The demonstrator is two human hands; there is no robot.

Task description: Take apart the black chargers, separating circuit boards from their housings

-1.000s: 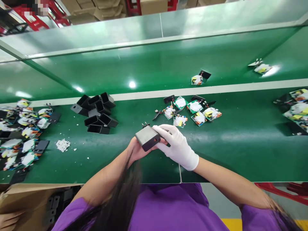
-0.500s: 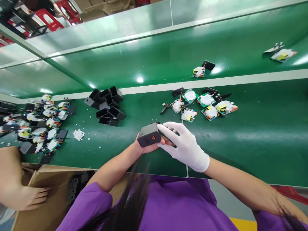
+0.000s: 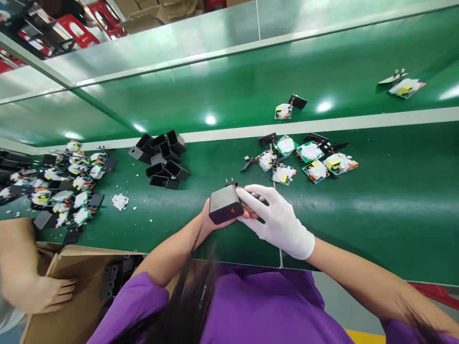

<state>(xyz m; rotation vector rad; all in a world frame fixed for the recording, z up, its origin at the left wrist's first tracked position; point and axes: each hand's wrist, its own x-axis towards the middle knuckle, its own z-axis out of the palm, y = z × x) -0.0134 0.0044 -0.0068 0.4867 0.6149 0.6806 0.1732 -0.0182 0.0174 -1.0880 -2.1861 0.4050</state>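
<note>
The bare left hand (image 3: 207, 216) cradles a black boxy charger (image 3: 225, 204), pinched by the white-gloved right hand (image 3: 278, 224). Hollow black casings (image 3: 157, 159) lie at ten o'clock, white-coated circuit boards (image 3: 310, 152) at two, on a green table (image 3: 394, 191); red stools (image 3: 77, 31) at eleven.

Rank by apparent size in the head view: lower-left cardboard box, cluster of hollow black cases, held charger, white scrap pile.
Cardboard box
Cluster of black cases
Held charger
White scrap pile
Nearness may enlarge box and charger.
</note>
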